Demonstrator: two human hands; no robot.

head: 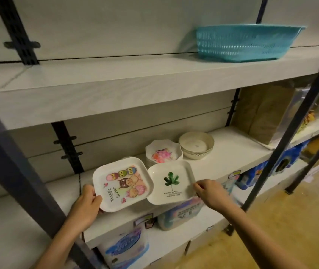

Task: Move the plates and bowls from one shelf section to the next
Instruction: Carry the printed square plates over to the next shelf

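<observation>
White board shelving unit (116, 84) with dark metal uprights (9, 162) fills the view, 3 levels visible. Middle shelf (232, 152) holds all the tableware, in the section right of the near-left upright.

Teal perforated plastic basket (246, 42) sits on the top shelf, far right. Brown paper stack (265, 111) stands at the right end of the middle shelf, well apart from the bowls. Blue-and-white wrapped paper packs (123, 247) sit on the level below, under the plates.

Square white plate with a cartoon owl print (122, 186) is at the front of the middle shelf, tilted, its near-left corner out past the shelf's front edge. Square white plate with a green leaf print (171, 182) is just right of it; the 2 rims meet or overlap, cannot tell which. Its near edge also hangs past the shelf front.

Left hand (86, 205) grips the owl plate's near-left corner: thumb on top of the rim, fingers curled underneath. Right hand (211, 192) pinches the leaf plate's right rim between thumb and fingertips, remaining fingers curled close together.

Stack of white scalloped bowls with a pink flower print (163, 153) stands just behind the leaf plate. Stack of plain cream round bowls (196, 145) stands right of it, nearly touching, farther back on the shelf.
</observation>
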